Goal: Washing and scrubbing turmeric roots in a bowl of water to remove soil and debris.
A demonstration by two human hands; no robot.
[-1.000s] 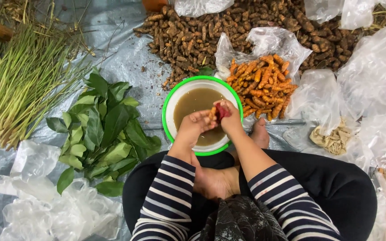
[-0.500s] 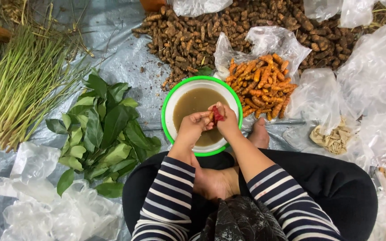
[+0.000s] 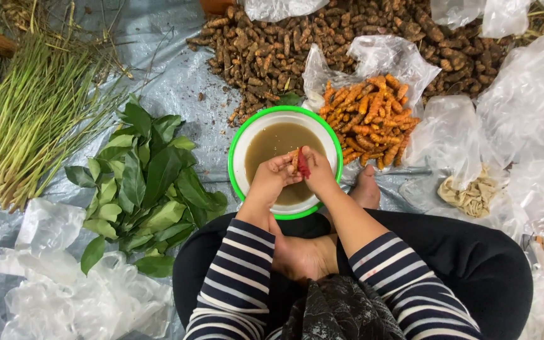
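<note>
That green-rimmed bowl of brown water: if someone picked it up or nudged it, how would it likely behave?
The bowl looks filled with murky water, so it is probably heavy for its size and apt to slosh. It sits on a crinkled plastic sheet, so a push might slide it. Its wide, low shape seems unlikely to tip.

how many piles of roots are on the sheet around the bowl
2: a big brown unpeeled pile beyond the bowl, and a smaller orange peeled pile on a plastic bag right of it. More may lie under the bags.
</note>
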